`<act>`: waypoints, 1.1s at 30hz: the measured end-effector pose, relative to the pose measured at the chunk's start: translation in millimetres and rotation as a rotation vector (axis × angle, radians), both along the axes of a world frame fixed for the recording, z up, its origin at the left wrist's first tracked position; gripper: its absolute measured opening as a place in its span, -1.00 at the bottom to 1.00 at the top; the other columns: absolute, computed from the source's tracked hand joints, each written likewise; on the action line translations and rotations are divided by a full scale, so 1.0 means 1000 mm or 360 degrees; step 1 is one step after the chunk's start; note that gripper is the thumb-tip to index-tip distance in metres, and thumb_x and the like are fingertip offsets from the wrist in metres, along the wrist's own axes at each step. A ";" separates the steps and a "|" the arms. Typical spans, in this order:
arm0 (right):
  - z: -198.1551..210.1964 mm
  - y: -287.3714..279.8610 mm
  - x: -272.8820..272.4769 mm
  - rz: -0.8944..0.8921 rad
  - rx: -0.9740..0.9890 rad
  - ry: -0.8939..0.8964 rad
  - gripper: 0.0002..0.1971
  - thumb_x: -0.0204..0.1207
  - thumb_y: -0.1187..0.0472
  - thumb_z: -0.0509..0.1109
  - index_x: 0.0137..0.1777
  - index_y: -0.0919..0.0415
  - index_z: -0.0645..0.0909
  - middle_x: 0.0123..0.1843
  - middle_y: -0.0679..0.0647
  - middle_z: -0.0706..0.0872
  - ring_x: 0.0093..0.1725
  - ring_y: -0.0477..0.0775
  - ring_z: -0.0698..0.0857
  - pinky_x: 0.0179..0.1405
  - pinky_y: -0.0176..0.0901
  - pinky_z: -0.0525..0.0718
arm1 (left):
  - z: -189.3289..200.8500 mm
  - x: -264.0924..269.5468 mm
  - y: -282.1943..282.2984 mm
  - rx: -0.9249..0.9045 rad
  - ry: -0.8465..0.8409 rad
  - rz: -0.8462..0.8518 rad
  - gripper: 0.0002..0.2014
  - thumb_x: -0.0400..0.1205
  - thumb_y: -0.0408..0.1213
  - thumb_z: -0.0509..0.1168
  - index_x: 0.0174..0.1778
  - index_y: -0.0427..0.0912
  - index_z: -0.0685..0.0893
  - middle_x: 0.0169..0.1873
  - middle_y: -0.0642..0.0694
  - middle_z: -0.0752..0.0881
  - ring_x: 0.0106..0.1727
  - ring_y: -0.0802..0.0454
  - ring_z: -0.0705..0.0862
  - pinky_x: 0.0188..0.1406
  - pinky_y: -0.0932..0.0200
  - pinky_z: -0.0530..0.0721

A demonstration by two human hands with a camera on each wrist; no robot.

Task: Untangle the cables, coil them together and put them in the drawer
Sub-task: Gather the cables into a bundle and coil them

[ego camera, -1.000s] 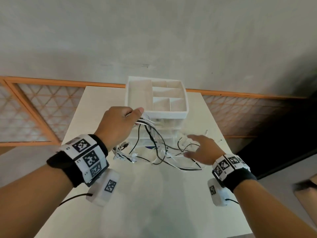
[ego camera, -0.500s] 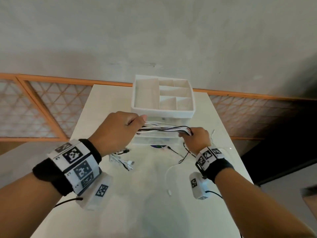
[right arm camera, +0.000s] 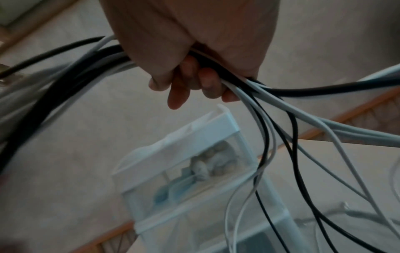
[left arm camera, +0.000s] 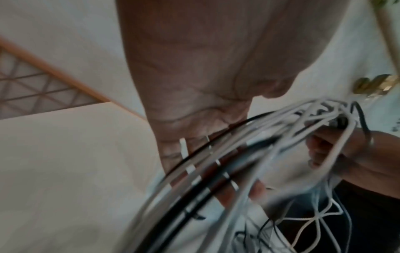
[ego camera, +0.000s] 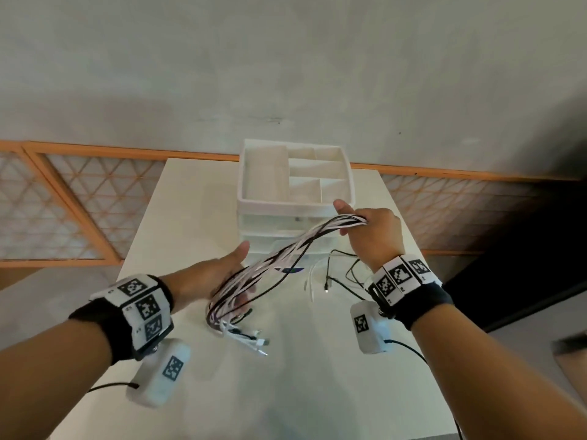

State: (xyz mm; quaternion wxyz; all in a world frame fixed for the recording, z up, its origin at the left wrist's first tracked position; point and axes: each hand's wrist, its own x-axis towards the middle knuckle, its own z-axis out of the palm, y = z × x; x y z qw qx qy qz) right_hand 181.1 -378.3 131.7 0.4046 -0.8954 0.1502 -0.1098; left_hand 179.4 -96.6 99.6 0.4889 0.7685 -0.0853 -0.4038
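A bundle of black and white cables [ego camera: 286, 252] slants in the air in front of the white drawer unit [ego camera: 295, 204]. My right hand [ego camera: 371, 236] grips its upper end beside the unit's top tray, fingers curled round the cables [right arm camera: 101, 56]. The lower end lies across the straight fingers of my left hand [ego camera: 219, 277], held palm up with the thumb out; the left wrist view shows the cables [left arm camera: 216, 162] lying over those fingers [left arm camera: 255, 190]. Connector ends [ego camera: 251, 338] hang below the left hand. Loose cable tails [ego camera: 333, 274] trail on the table under the right wrist.
The drawer unit stands at the far middle of the white table [ego camera: 286, 392], with an open divided tray on top and shut translucent drawers [right arm camera: 194, 171] below. An orange lattice railing [ego camera: 79, 201] runs behind the table. A grey wall rises beyond.
My right hand gathered the cables off the table, gripped them and lifted the bundle up and right. My left hand left its pinch near the drawer unit, dropped toward me and opened under the bundle.
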 end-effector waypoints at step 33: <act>-0.084 -0.074 -0.027 0.0367 -0.0630 0.0415 -0.67 0.38 -0.06 0.63 -0.14 0.08 0.56 -0.16 -0.10 0.54 -0.07 0.09 0.69 -0.21 -0.26 0.45 | 0.081 0.051 -0.024 -0.0391 -0.0849 0.1209 -0.63 0.59 0.04 0.39 -0.40 -0.15 0.65 -0.61 -0.05 0.24 -0.66 0.02 0.13 -0.59 0.27 0.11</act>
